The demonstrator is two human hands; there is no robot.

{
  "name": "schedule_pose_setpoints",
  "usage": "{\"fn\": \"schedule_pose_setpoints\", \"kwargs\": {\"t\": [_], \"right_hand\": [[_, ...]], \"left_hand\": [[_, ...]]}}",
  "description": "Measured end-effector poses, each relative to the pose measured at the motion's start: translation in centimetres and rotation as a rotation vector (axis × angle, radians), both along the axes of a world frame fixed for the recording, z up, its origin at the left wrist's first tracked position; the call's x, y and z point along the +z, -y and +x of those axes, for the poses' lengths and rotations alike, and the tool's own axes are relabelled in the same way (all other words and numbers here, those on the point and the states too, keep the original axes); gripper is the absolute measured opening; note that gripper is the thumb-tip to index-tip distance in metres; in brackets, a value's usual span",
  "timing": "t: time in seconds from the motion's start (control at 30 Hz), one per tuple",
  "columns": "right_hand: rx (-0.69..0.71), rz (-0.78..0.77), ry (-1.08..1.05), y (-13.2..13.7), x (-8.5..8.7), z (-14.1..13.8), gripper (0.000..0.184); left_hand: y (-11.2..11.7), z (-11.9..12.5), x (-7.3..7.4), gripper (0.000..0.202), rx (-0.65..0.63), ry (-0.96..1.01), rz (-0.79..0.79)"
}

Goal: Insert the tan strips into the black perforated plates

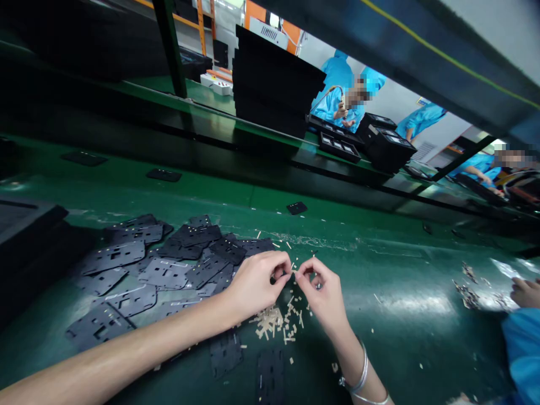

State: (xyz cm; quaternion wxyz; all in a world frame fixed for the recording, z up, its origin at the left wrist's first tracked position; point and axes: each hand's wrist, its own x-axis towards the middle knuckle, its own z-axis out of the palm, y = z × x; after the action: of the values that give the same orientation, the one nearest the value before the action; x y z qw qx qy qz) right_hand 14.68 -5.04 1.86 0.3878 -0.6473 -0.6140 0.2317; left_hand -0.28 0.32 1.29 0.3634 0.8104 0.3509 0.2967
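My left hand (264, 278) and my right hand (323, 289) meet above the green tabletop, thumb and forefinger pinched on each. A tiny tan piece (294, 272) shows between the fingertips, mostly covered by them. Just below lies a loose heap of small tan strips (270, 322), with more bits scattered around it. Left of my hands, a spread pile of thin black plates with cut-outs (166, 273) partly disappears behind my left forearm. One black plate (270, 374) lies nearer to me, below the heap.
Single black plates (297, 208) lie on the belt-like strip beyond the table (405, 275). Black trays (29, 242) stand at the left. At the right, a co-worker's hand (526, 292) is beside small scraps (466, 292). Across the line, people in blue work among stacked black trays (386, 146).
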Motion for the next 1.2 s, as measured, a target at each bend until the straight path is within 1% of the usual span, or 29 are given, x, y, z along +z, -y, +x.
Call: {"fn": "schedule_pose_setpoints", "kwargs": {"t": [0.03,0.1,0.2,0.3,0.37,0.4,0.47,0.5,0.53,0.6,0.8,0.87,0.9,0.97,1.03,1.13,1.2], "right_hand": [[-0.001,-0.008,-0.112,-0.1,-0.1,0.1,0.008],[-0.007,-0.003,-0.313,-0.1,-0.2,0.3,0.009],[-0.006,-0.023,-0.476,-0.1,-0.4,0.3,0.012],[-0.006,-0.019,-0.467,0.0,-0.5,0.2,0.012],[-0.062,0.051,-0.345,0.1,-0.5,0.1,0.009],[-0.101,0.116,-0.245,0.2,-0.4,0.0,0.007],[-0.152,0.279,-0.012,0.5,-0.3,-0.2,0.001],[-0.146,0.351,0.096,0.6,-0.3,-0.3,0.002],[-0.12,0.404,0.181,0.7,-0.3,-0.4,0.005],[-0.06,0.448,0.274,0.8,-0.2,-0.5,0.011],[0.026,0.413,0.264,0.6,-0.2,-0.4,0.011],[0.049,0.403,0.264,0.6,-0.2,-0.4,0.011],[0.055,0.397,0.267,0.6,-0.1,-0.4,0.011],[0.061,0.381,0.271,0.6,-0.1,-0.4,0.011],[0.04,0.366,0.265,0.5,-0.1,-0.3,0.012],[-0.067,0.339,0.253,0.2,-0.3,0.2,0.01],[-0.116,0.299,0.267,0.0,-0.5,0.5,0.01]], "left_hand": [[0.0,0.0,0.1,0.005,-0.004,0.048,-0.071],[-0.1,0.1,0.2,0.012,-0.038,0.136,-0.218],[-0.1,0.2,0.4,0.011,-0.11,0.233,-0.365],[0.0,0.2,0.6,0.018,-0.13,0.285,-0.417],[0.1,0.2,0.6,0.019,-0.119,0.286,-0.415],[0.2,0.2,0.6,0.019,-0.11,0.279,-0.403],[0.3,0.2,0.5,0.019,-0.092,0.253,-0.354],[0.4,0.2,0.5,0.019,-0.085,0.232,-0.315],[0.4,0.2,0.4,0.019,-0.079,0.206,-0.267],[0.5,0.2,0.2,0.02,-0.067,0.155,-0.142],[0.4,-0.2,-0.8,0.025,-0.06,-0.063,0.383],[0.3,-0.2,-1.2,0.026,-0.047,-0.111,0.493],[0.3,-0.2,-1.3,0.027,-0.048,-0.122,0.512],[0.3,-0.1,-1.4,0.027,-0.07,-0.107,0.477],[0.2,-0.1,-1.1,0.025,-0.105,-0.029,0.347],[0.2,-0.1,-0.1,0.019,-0.155,0.134,-0.007],[0.2,-0.3,0.6,0.019,-0.156,0.231,-0.223]]}}
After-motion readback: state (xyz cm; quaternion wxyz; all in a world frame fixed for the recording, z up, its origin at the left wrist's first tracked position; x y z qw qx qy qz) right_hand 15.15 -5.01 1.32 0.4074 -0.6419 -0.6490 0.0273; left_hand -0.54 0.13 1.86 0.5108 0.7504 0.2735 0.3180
